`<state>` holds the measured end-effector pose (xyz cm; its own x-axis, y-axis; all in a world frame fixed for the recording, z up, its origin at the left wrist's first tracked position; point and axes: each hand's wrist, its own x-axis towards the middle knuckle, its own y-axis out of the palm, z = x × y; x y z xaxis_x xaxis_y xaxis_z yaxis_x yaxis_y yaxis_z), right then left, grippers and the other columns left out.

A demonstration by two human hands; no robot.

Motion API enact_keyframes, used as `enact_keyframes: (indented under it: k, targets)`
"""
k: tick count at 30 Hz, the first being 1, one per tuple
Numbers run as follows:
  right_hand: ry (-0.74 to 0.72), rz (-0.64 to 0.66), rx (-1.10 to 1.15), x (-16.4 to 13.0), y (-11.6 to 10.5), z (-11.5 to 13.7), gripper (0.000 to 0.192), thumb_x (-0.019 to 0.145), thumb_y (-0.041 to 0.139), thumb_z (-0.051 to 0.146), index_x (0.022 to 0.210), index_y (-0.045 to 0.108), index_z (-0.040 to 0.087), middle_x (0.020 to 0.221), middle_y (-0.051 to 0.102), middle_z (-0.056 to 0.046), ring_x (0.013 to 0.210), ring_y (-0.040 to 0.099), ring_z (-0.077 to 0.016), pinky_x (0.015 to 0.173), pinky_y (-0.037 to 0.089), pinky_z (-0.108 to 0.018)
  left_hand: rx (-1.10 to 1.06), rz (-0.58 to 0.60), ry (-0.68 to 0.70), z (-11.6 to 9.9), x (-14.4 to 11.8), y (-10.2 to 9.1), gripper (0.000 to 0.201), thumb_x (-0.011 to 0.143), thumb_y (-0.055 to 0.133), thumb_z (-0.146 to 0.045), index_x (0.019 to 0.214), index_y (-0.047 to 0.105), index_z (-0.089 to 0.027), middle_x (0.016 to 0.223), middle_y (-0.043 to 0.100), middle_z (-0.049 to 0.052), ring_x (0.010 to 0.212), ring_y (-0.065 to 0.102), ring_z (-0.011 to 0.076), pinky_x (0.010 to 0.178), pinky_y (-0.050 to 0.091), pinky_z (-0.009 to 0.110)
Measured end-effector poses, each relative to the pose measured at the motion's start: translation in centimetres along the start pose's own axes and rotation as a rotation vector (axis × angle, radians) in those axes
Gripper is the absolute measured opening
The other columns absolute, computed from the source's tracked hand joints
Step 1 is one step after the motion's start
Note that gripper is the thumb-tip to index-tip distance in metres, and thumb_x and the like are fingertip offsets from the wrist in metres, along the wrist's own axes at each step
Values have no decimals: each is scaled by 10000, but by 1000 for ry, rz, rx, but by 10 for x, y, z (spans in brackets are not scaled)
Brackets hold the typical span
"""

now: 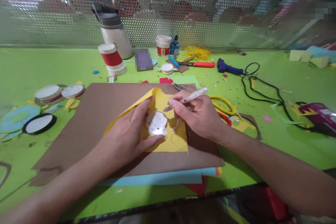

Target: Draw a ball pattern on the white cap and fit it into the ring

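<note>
A sheet of yellow paper [180, 143] rests on the brown cardboard [102, 105], its upper left side curling up. On it is a small round white disc [156, 120] with speckles and a bright glare. My left hand [131, 126] curves around the disc, thumb at its lower edge and fingers on the paper's raised side. In my right hand [195, 113] is a slim white pen-like tool [195, 94], tilted, its grey point by the disc's upper right edge. Whether that point is a nib or a blade, I cannot tell.
Beyond the cardboard stand a white jug [115, 35], a red-and-white paper cup [111, 59] and a red-handled knife [204, 64]. Yellow-and-red-handled scissors [224, 105] lie by my right hand. A blue glue gun [229, 68] trails a black cord. Round lids [49, 92] sit left.
</note>
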<state>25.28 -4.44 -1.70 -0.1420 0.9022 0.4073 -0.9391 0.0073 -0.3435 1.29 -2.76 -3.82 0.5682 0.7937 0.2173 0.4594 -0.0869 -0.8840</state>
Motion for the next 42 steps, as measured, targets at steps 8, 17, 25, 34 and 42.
enact_keyframes:
  k: [8, 17, 25, 34, 42]
  targets:
    - [-107, 59, -48, 0, -6, -4, 127, 1070, 591, 277, 1033, 678, 193, 918, 746, -41, 826, 726, -170, 770, 566, -303, -187, 36, -5, 18, -3, -12, 1055, 877, 727, -747, 1704, 223, -328, 1323, 768, 127, 1195, 769, 338, 1024, 630, 535]
    - [-15, 38, -34, -1, -6, 0, 158, 1064, 624, 326, 964, 659, 209, 753, 700, 11, 642, 645, -137, 618, 503, -284, -175, 13, 14, 20, -6, -8, 1053, 887, 698, -755, 1715, 217, -318, 1333, 774, 134, 1210, 766, 342, 1046, 626, 533]
    - [43, 7, 175, -2, 0, 18, 480, 1002, 668, 645, 769, 613, 228, 549, 485, 76, 462, 442, -91, 466, 408, -264, -261, 75, -65, 17, 1, -23, 714, 832, 764, -719, 1390, 582, -312, 1281, 796, 123, 1115, 798, 370, 1000, 666, 536]
    - [95, 161, 226, -3, 5, 10, 317, 1026, 672, 486, 879, 663, 204, 799, 692, 7, 605, 589, -99, 557, 474, -240, -453, 120, -106, 23, 8, -27, 995, 810, 803, -499, 1656, 341, -254, 1300, 782, 148, 1220, 767, 364, 1107, 614, 554]
    - [132, 233, 225, -3, 5, 7, 148, 1012, 641, 339, 943, 659, 209, 800, 699, 7, 666, 629, -120, 608, 513, -242, -463, 151, -98, 25, 8, -31, 953, 824, 783, -468, 1655, 345, -309, 1318, 783, 137, 1220, 770, 375, 1071, 637, 552]
